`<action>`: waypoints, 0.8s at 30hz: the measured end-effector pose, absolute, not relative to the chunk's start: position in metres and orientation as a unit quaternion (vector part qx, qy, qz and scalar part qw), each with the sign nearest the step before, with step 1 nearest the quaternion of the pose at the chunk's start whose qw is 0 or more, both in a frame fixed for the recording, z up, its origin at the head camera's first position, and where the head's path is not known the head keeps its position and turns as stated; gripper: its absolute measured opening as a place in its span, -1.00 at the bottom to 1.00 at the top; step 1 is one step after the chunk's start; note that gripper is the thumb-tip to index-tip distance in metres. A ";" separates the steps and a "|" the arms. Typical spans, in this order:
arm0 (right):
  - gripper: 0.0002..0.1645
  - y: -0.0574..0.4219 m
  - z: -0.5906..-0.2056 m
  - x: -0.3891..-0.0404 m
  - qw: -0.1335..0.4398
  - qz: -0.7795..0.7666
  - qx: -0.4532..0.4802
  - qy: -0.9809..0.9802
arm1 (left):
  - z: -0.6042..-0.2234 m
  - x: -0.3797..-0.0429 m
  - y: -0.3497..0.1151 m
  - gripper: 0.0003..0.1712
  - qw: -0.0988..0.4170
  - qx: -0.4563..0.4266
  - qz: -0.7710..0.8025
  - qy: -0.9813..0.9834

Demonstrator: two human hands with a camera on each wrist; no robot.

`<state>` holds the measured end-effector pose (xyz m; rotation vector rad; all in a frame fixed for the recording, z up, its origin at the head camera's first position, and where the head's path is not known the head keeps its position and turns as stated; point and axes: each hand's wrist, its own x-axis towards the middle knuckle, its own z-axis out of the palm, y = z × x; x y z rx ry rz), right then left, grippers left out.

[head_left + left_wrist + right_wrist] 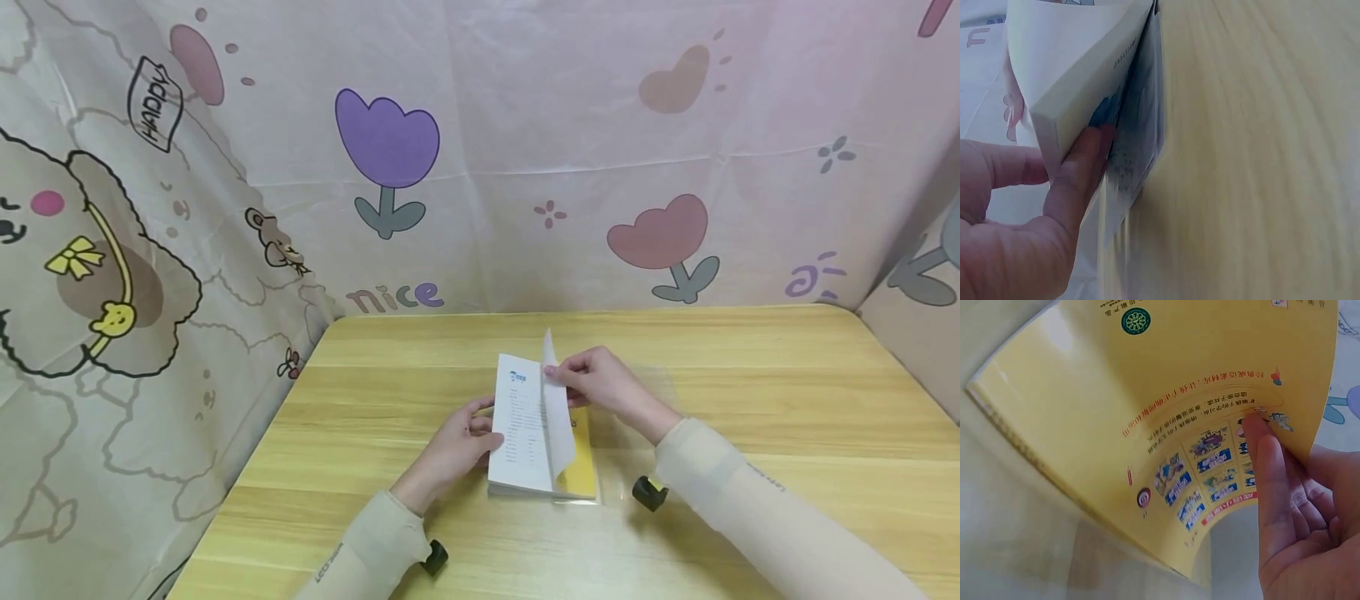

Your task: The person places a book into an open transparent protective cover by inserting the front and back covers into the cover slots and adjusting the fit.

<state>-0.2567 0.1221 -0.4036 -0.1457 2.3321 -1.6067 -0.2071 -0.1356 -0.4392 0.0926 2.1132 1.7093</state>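
A book (pixel 520 421) with white printed pages lies on the table, a yellow cover (pixel 576 478) showing at its right side. My left hand (pixel 455 443) grips the book's left edge, thumb over the page and fingers beneath. In the left wrist view, its fingers (pixel 1079 172) reach under the raised pages. My right hand (pixel 597 381) pinches a lifted white leaf (pixel 557 417) near its upper part. Seen from the right wrist, fingers (pixel 1272 494) lie against the bent yellow cover with small pictures and red print; the thumb is mostly hidden behind it.
The wooden table (pixel 360 400) runs back to a patterned cloth (pixel 510 100) with tulips, which also hangs at both sides. Clear plastic (pixel 618 471) spreads out right of the book. Small black devices (pixel 649 493) sit at both wrists.
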 end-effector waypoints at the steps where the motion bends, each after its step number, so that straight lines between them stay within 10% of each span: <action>1: -0.64 0.123 -0.403 -0.257 0.149 -0.559 -0.050 0.814 | -0.439 -0.207 -0.136 -0.22 0.206 0.029 0.613 0.763; 24: -0.60 0.156 -0.407 -0.251 0.130 -0.518 -0.057 0.844 | -0.436 -0.204 -0.163 -0.36 0.140 0.032 0.487 0.861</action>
